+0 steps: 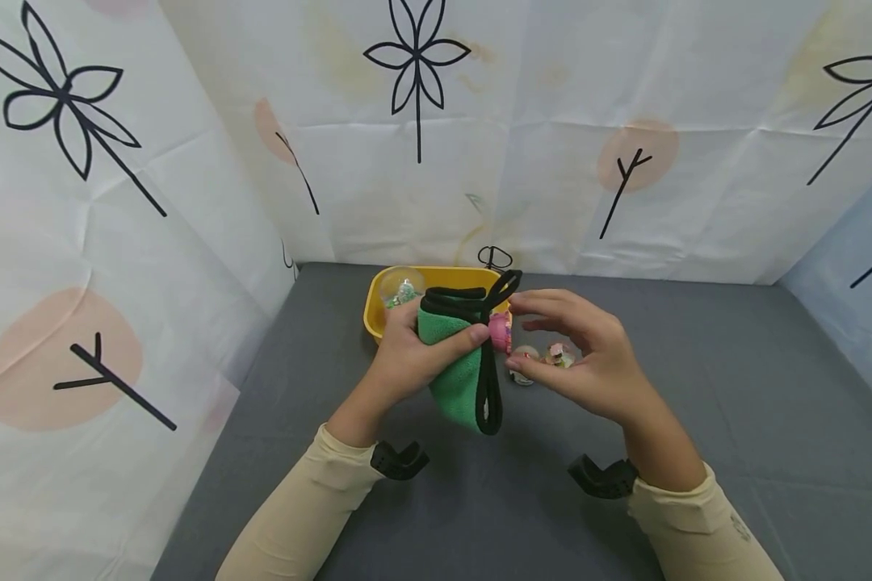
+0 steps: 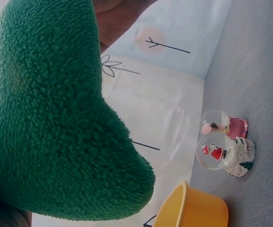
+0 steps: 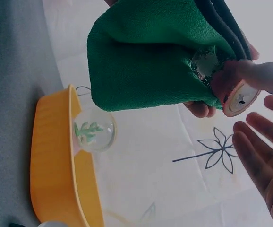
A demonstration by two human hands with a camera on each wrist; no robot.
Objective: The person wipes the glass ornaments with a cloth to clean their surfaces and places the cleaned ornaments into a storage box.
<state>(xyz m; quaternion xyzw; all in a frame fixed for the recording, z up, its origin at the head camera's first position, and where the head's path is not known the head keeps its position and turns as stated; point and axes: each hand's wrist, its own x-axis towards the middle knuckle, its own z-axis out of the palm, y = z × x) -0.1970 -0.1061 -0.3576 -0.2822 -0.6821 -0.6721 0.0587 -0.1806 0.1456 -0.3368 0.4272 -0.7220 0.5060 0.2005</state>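
Left hand [image 1: 410, 355] pinches a green cloth [image 1: 454, 387], thumb pressed along its black trim [image 1: 487, 367] and fingers curled behind. Right hand [image 1: 599, 355] is partly open with nothing gripped, thumb and fingers spread on either side of the held globe [image 1: 500, 332]; whether the thumb touches it, I cannot tell. That globe sits in the fold of the cloth above the bench [image 1: 698, 387], tipped so that the underside of its pink base faces the right hand; the right wrist view shows part of its dome against the green.

A yellow basket [image 1: 446, 278] stands by the far edge of the bench, nearer the far left corner than the far right. Towards the basket's left end is a clear globe [image 3: 94, 130] with a green figure inside, its dome rising above the rim. Off the basket's right end, two more globes stand upright on the bench, close together: a white-based one [image 2: 240, 158] with a red and white figure, and a rose-based one [image 2: 238, 127]. A patterned backdrop [image 1: 538, 161] rises behind the far edge. Both arms wear beige sleeves [image 1: 698, 516].
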